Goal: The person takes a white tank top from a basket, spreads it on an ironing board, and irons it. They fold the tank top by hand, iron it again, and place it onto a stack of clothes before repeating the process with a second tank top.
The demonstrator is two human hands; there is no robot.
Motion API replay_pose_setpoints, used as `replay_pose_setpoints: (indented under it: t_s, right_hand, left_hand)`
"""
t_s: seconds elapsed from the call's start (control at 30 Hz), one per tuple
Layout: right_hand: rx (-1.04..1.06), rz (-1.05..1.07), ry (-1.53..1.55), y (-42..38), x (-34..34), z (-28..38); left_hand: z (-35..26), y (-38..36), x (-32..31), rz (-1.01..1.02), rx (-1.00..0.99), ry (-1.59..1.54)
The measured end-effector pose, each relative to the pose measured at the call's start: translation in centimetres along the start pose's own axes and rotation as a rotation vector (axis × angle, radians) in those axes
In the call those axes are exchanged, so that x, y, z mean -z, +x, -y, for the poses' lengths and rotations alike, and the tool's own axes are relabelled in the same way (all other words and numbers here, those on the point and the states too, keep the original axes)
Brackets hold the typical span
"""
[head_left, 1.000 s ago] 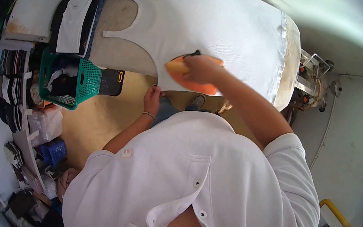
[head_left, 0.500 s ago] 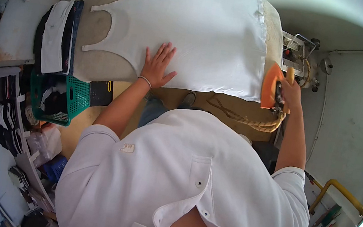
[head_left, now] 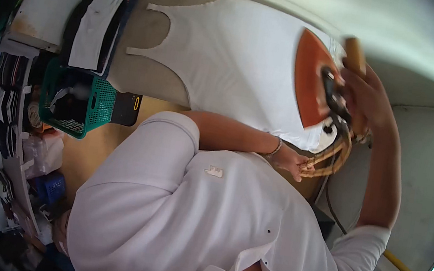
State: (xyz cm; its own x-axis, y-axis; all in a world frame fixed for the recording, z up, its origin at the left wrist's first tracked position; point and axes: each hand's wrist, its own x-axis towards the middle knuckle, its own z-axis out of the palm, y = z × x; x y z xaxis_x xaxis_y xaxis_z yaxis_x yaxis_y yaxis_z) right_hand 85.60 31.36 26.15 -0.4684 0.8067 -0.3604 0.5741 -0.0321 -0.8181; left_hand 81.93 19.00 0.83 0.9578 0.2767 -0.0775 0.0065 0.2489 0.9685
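Observation:
A white sleeveless garment (head_left: 239, 60) lies spread over the beige padded board (head_left: 150, 78), its straps pointing left. My right hand (head_left: 366, 96) is closed round the wooden handle of an orange iron (head_left: 310, 79), which is tilted over the garment's right end; whether it touches the cloth I cannot tell. Just below the board's front edge, my left hand (head_left: 290, 161) has its fingers round the braided tan cord (head_left: 330, 166) that loops down from the iron.
Folded clothes (head_left: 95, 27) lie across the board's left end, beside a white cabinet (head_left: 60, 2). Below them sits a green basket (head_left: 100, 107) with dark items. Shelves of folded clothes line the left side. A yellow pipe (head_left: 402, 267) is at the lower right.
My left hand has left the garment and moved right to take hold of the cord. The iron in my right hand has come up and left, over the garment's right end. The view has shifted.

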Motion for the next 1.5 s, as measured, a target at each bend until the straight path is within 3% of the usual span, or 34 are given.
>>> replay_pose_setpoints:
  t_s: [0.03, 0.07, 0.1, 0.13, 0.17, 0.2, 0.27, 0.33, 0.37, 0.43, 0.47, 0.53, 0.6, 0.67, 0.73, 0.77, 0.8, 0.83, 0.87, 0.93, 1.07, 1.13, 1.2, 1.33, 1.37, 1.4, 1.47, 1.5]
  right_hand:
    - [0.059, 0.059, -0.114, 2.4, -1.9, 0.8]
    - [0.123, -0.042, -0.154, 4.0, -5.5, 2.0]
    - [0.202, 0.058, -0.183, 7.4, -8.4, 0.9]
    - [0.206, 0.154, -0.501, 8.7, -11.5, 2.6]
    - [0.447, 0.219, -0.567, 12.4, -14.9, 0.1]
    - [0.410, 0.159, -0.634, 13.2, -18.4, 0.7]
    - [0.646, 0.378, -0.655, 18.2, -25.1, -2.6]
    - [0.416, 0.427, -0.698, 15.0, -27.7, 1.4]
    - [0.397, 0.418, -0.692, 15.0, -29.1, 1.6]
    - [0.314, 0.514, -0.697, 15.3, -30.7, 0.8]
    - [0.288, 0.516, -0.692, 15.8, -30.5, -0.1]
    - [0.212, 0.317, -0.639, 17.4, -28.7, -1.4]
    - [0.053, 0.141, -0.504, 18.5, -23.6, -2.5]
    - [-0.199, -0.047, -0.285, 19.8, -17.3, -5.6]
    - [0.104, -0.462, -0.529, 22.0, -10.5, -14.8]
    - [-0.052, -0.487, -0.526, 21.9, -6.6, -18.6]
    - [-0.295, -0.560, -0.196, 19.8, -3.7, -19.9]
    - [-0.400, -0.641, -0.132, 18.7, -0.9, -21.9]
    - [-0.522, -0.670, -0.187, 17.6, 1.6, -24.2]
    - [-0.568, -0.722, -0.261, 15.0, 4.2, -24.7]
    - [-0.492, -0.667, -0.433, 14.9, 4.4, -21.5]
    - [-0.250, -0.550, -0.627, 16.1, 3.1, -19.2]
    - [-0.137, -0.371, -0.607, 17.4, -0.9, -12.5]
    - [0.063, -0.032, -0.622, 22.4, -11.5, -3.1]
    - [-0.017, 0.117, -0.527, 23.6, -14.4, -0.7]
    - [0.181, 0.139, -0.663, 26.2, -17.7, -0.5]
    - [0.119, 0.239, -0.610, 27.6, -23.0, 4.2]
    - [0.193, 0.249, -0.580, 29.6, -25.7, 4.4]
  left_hand:
    - [0.7, -0.7, 0.2, -0.017, -0.061, -0.092]
    - [0.9, -1.7, 0.7, -0.030, -0.119, -0.181]
    - [-0.4, -4.4, 0.8, -0.095, -0.083, -0.284]
    - [-0.3, -6.5, 1.2, -0.094, -0.077, -0.272]
    - [-0.1, -8.3, 1.5, -0.140, -0.057, -0.300]
    - [0.0, -9.9, 1.9, -0.183, -0.039, -0.329]
    - [-0.6, -13.3, 2.0, -0.247, -0.031, -0.419]
    - [0.9, -15.9, 2.7, -0.234, -0.019, -0.439]
    - [2.3, -16.9, 3.0, -0.214, -0.012, -0.443]
    - [4.7, -18.1, 3.0, -0.168, -0.054, -0.174]
    - [5.3, -18.2, 3.0, -0.147, -0.059, -0.190]
    - [3.9, -18.5, 3.3, -0.095, 0.132, -0.180]
    - [2.5, -18.2, 3.6, -0.137, 0.138, -0.248]
    - [1.7, -16.6, 4.7, -0.164, 0.325, -0.304]
    - [0.3, -15.0, 5.6, -0.245, 0.354, -0.238]
    - [0.1, -14.0, 6.4, -0.230, 0.320, -0.323]
    - [-0.1, -13.0, 6.8, -0.215, 0.287, -0.409]
    - [-0.2, -11.9, 7.0, -0.217, 0.287, -0.418]
    - [-0.4, -10.8, 7.0, -0.225, 0.244, -0.507]
    - [-0.8, -8.7, 7.1, -0.237, 0.196, -0.599]
    - [-0.5, -5.8, 6.6, -0.136, 0.081, -0.679]
    - [-0.4, -6.0, 6.3, -0.015, 0.089, -0.732]
    - [-1.6, -7.5, 6.1, -0.011, 0.137, -0.716]
    - [-1.7, -11.7, 7.0, -0.135, 0.126, -0.702]
    - [-1.7, -13.7, 7.2, -0.245, 0.030, -0.753]
    - [-1.5, -15.6, 7.4, -0.350, -0.065, -0.800]
    - [-1.1, -19.4, 7.6, -0.463, -0.198, -0.931]
    - [-0.7, -21.0, 7.5, -0.548, -0.259, -0.975]
